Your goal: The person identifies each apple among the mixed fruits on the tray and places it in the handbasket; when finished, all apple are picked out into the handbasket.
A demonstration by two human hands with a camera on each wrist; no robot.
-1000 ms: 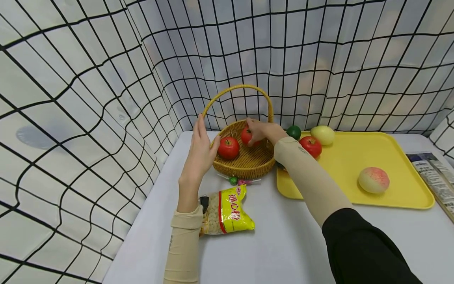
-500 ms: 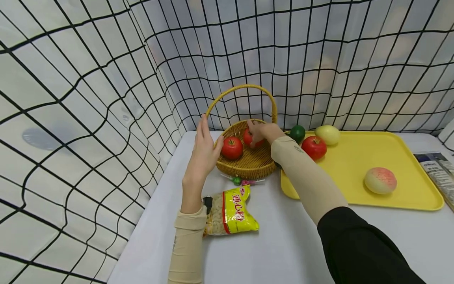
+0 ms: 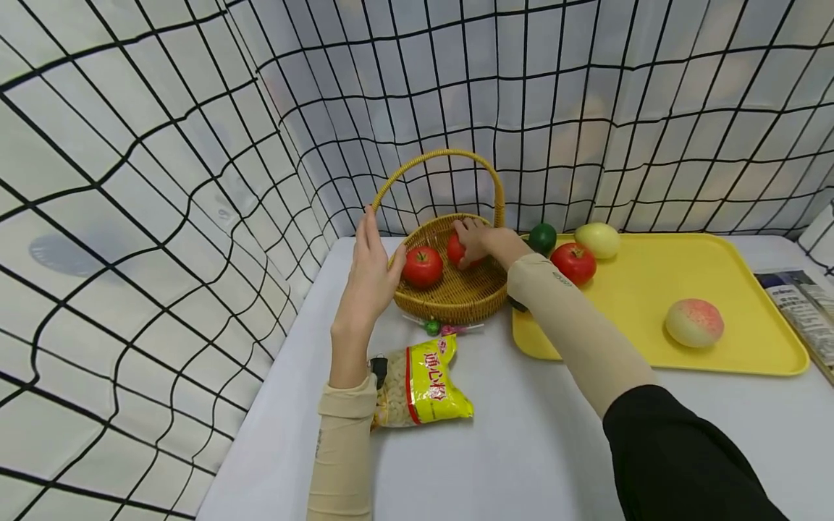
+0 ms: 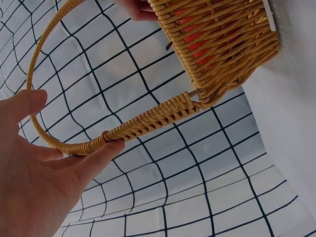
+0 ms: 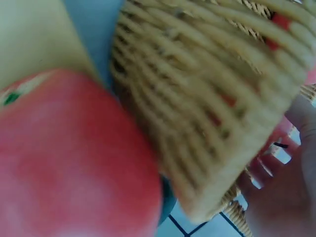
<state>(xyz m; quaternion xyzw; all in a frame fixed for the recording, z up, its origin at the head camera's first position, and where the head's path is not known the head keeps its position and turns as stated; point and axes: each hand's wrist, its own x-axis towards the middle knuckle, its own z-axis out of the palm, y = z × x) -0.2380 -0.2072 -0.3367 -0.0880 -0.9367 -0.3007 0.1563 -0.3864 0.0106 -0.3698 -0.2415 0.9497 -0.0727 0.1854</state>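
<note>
A woven basket (image 3: 449, 312) with a tall arched handle stands near the back netting. Inside it, at the left, lies a red tomato (image 3: 423, 267). My right hand (image 3: 483, 243) reaches into the basket and grips a second tomato (image 3: 454, 250), partly covered by the fingers. Beside the handle's left side is my left hand (image 3: 366, 278), fingers straight. In the left wrist view the fingertips of that hand (image 4: 54, 182) touch the handle (image 4: 148, 121), with the thumb apart. The right wrist view has the basket wall (image 5: 197, 98) between the right hand (image 5: 281, 192) and a tomato outside (image 5: 74, 163).
Right of the basket, a yellow tray (image 3: 651, 282) bears a tomato (image 3: 573, 263), a pale yellow fruit (image 3: 597, 240) and a peach (image 3: 694, 323). A dark green fruit (image 3: 542, 238) sits at its left corner. Lollipops (image 3: 433, 327) and a pasta bag (image 3: 430, 383) lie in front.
The head view shifts slightly. Both hands keep their places, the left at the basket handle and the right on the tomato inside the basket.
</note>
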